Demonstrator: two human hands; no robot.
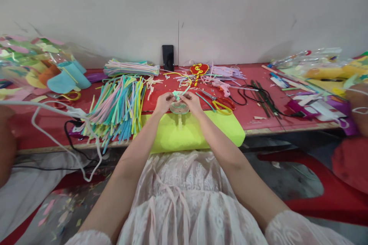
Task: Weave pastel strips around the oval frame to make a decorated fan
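My left hand (pixel 165 102) and my right hand (pixel 191 102) meet over the near edge of the table. Their fingers are pinched on a small mint-green bundle of pipe cleaner (pixel 176 95), and one pale green end sticks up to the right. Just beneath the fingers is a round, see-through disc (pixel 179 108) with a pale strip running down from it; whether either hand touches it I cannot tell. A bright yellow-green sheet (pixel 172 138) lies under my wrists and hangs over the edge. Yellow-handled scissors (pixel 221 107) lie right of my right hand.
A large heap of pastel pipe cleaners (pixel 115 107) spreads to the left. Behind my hands are a red-and-yellow pipe-cleaner piece (pixel 199 69) and an upright phone (pixel 168 57). A pink glue gun (pixel 222 87) and black cable (pixel 258 89) lie right. White cables (pixel 96 149) dangle at left.
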